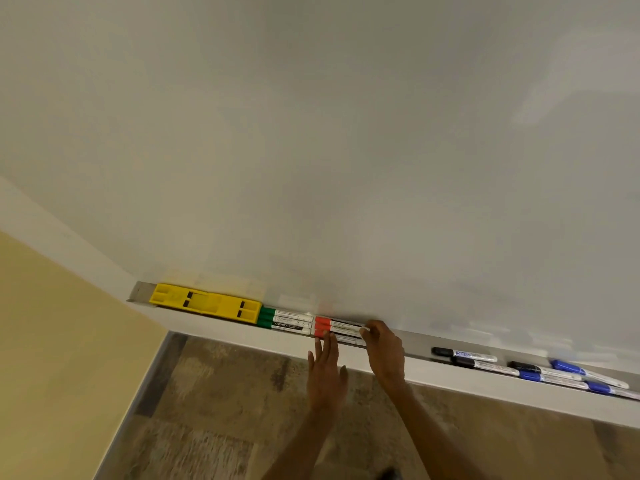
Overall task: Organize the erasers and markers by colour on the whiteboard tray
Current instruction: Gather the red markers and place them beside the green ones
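On the tray (381, 365), 2 yellow erasers (206, 303) sit far left, 3 green markers (285, 321) beside them, black and blue markers (533, 370) well right. The 3 red markers (341, 330) lie lengthwise, caps left. My left hand (327, 370) is flat, fingers spread; my right hand (384, 351) pinches their right ends.

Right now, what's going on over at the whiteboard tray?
A person is sorting things by colour on the whiteboard tray. Two yellow erasers sit end to end at the tray's left end, then the green markers, then the red markers. The right hand is at the right end of the red markers and the left hand is flat against the tray's front by their caps, apparently squaring them up. Further right, the black markers and blue markers lie loose and mixed.
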Motion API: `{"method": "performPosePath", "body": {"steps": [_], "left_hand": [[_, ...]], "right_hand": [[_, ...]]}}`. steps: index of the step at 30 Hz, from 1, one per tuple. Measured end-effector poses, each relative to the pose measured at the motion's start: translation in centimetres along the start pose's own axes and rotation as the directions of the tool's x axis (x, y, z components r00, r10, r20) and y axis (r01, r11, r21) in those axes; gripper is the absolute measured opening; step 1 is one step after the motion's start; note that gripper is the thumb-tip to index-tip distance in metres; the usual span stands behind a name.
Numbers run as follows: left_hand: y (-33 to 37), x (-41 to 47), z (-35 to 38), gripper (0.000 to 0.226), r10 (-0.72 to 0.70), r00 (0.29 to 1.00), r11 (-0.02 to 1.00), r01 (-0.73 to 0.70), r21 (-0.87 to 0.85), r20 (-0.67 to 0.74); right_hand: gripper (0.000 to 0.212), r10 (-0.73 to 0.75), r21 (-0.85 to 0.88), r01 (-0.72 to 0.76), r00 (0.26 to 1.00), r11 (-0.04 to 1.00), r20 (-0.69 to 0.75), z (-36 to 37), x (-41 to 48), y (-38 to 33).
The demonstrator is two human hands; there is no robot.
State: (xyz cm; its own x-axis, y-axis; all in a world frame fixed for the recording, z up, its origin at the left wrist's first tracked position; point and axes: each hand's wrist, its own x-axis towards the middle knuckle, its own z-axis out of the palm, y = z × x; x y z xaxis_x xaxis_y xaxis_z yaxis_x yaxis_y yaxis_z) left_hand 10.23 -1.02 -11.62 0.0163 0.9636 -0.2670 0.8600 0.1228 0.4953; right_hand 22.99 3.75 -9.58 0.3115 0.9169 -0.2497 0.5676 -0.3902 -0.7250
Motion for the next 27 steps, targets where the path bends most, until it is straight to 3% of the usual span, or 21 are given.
{"method": "performPosePath", "body": {"steps": [4, 10, 17, 22, 25, 27], "left_hand": [[0.1, -0.1, 0.1, 0.067, 0.006, 1.000, 1.000, -0.006, 0.022, -0.004], [0.1, -0.4, 0.2, 0.069, -0.005, 1.000, 1.000, 0.005, -0.012, 0.006], [0.7, -0.7, 0.4, 0.066, -0.080, 0.997, 0.972, 0.076, -0.222, -0.013], [3.6, -1.4, 1.4, 0.053, -0.089, 0.984, 0.910, 0.018, -0.415, -0.153], [5.7, -1.7, 2.2, 0.041, -0.078, 0.985, 0.848, -0.016, -0.530, -0.154], [7.5, -1.7, 3.0, 0.031, -0.088, 0.994, 0.764, 0.031, -0.645, -0.057]], "right_hand": [[0.010, 0.012, -0.018, -0.013, 0.996, 1.000, -0.089, 0.1, -0.3, 0.3], [0.016, 0.021, -0.064, -0.021, 1.000, 0.998, 0.011, 0.9, 0.2, -0.8], [0.017, 0.051, 0.000, -0.051, 0.998, 0.999, 0.046, 0.6, -0.2, -1.1], [0.018, -0.066, -0.001, 0.066, 0.997, 0.998, 0.040, -2.6, -0.9, 0.8], [0.017, -0.187, -0.155, 0.183, 0.982, 0.971, -0.012, -6.4, -1.0, 3.6], [0.017, -0.247, -0.309, 0.217, 0.967, 0.926, -0.060, -9.9, -1.0, 6.4]]}}
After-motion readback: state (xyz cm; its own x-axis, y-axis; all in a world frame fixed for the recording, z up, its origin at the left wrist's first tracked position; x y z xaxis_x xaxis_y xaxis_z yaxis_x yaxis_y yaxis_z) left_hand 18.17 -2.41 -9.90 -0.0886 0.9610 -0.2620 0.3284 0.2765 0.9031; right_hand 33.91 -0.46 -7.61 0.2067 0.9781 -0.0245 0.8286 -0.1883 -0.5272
